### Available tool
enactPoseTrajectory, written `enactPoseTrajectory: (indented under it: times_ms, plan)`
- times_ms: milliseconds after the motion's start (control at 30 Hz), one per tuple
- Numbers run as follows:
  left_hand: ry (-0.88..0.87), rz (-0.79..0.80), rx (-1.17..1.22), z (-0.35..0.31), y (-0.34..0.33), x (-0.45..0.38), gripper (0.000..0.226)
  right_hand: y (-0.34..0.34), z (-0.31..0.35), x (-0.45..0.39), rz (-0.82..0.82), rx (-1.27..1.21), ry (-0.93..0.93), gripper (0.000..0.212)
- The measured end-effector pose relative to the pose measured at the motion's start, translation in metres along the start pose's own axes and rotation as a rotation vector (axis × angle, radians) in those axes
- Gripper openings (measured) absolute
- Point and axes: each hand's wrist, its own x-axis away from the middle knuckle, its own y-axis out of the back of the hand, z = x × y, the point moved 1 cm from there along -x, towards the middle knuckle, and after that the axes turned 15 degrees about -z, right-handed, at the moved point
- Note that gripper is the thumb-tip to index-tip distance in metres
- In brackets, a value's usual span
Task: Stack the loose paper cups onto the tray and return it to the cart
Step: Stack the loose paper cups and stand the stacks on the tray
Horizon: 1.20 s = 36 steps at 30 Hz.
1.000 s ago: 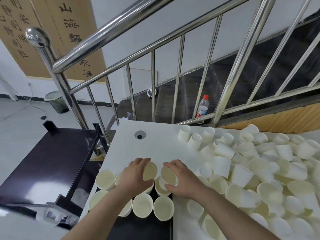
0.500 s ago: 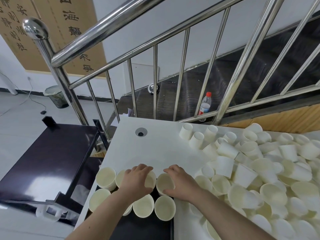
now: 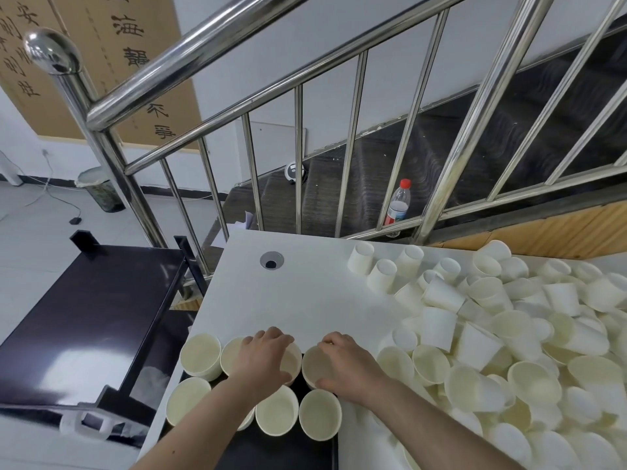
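Your left hand point(image 3: 261, 359) is curled over the rim of one cream-white paper cup point(image 3: 291, 357), and your right hand point(image 3: 346, 362) grips the rim of the upright cup beside it point(image 3: 317, 366), thumb on the near side and fingers on the far side. Both cups stand mouth-up in the back row on the black rectangular tray point(image 3: 271, 449), which lies at the near left corner of the white surface point(image 3: 305, 293). Around your hands more of the same cups stand upright on the tray in two rows, rims touching or nearly so; each is a short, tapered paper cup with a rolled lip and a pale yellowish inside. To your right a large heap of loose paper cups point(image 3: 509, 334) covers the surface, some upright, many tipped on their sides or upside down. Left of the surface stands the dark glossy cart point(image 3: 84, 317), its top shelf bare and reflecting light. Behind the surface runs a stainless steel stair railing point(image 3: 298, 157), with a clear plastic bottle with a red cap point(image 3: 397, 206) on the step beyond.
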Motion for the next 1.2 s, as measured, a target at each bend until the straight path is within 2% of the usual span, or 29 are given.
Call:
enactPoseTrajectory:
  times_ms: [100,233,400,633,967,1200]
  plan:
    - [-0.007,0.014,-0.008,-0.001,0.001,-0.002,0.065,0.002,-0.001,0.001,-0.010,-0.029,0.006,0.066]
    - [-0.022,-0.011,0.053,-0.011,0.003,-0.005,0.061,0.017,-0.015,0.005,-0.114,-0.098,-0.064,0.063]
    - [-0.064,-0.042,0.131,-0.033,0.004,-0.016,0.054,0.036,-0.047,0.017,-0.135,-0.047,-0.142,0.052]
    - [-0.137,-0.035,0.157,-0.052,0.003,-0.042,0.051,0.043,-0.070,0.014,-0.167,-0.012,-0.227,0.048]
    - [-0.143,-0.090,0.221,-0.051,0.006,-0.109,0.051,0.055,-0.089,-0.056,-0.187,0.038,-0.267,0.046]
    - [-0.134,-0.094,0.286,-0.039,-0.009,-0.148,0.049,0.068,-0.107,-0.128,-0.151,0.146,-0.254,0.053]
